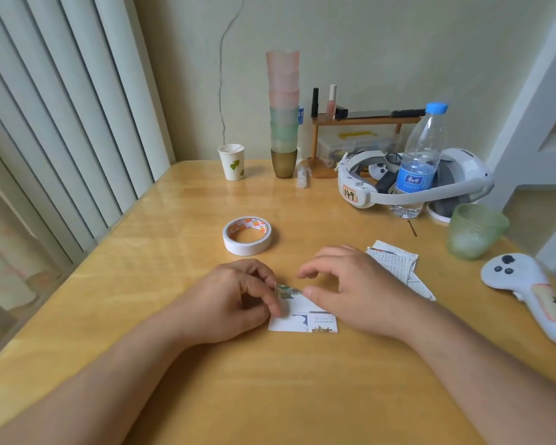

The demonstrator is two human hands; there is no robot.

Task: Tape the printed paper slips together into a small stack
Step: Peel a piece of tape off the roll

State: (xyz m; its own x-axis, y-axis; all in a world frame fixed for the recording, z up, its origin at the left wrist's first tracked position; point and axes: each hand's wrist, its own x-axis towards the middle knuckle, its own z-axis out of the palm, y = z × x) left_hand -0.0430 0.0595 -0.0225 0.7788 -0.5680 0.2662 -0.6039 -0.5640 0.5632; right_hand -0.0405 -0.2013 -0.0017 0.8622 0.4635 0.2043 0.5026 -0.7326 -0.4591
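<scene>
Flat on the glossy wooden tabletop (174, 316), a printed paper slip (302, 321), long axis left to right, between both hands. Left hand (235, 300) pinching its upper left corner, grip clamped on thin paper. Right hand (350, 290) loosely curled and holding nothing, thumb at the top edge. Just right, more slips (395, 261), creased and overlapping, nearer the right hand. Beyond, tape roll (247, 235), white, round, lying flat, untouched.
</scene>
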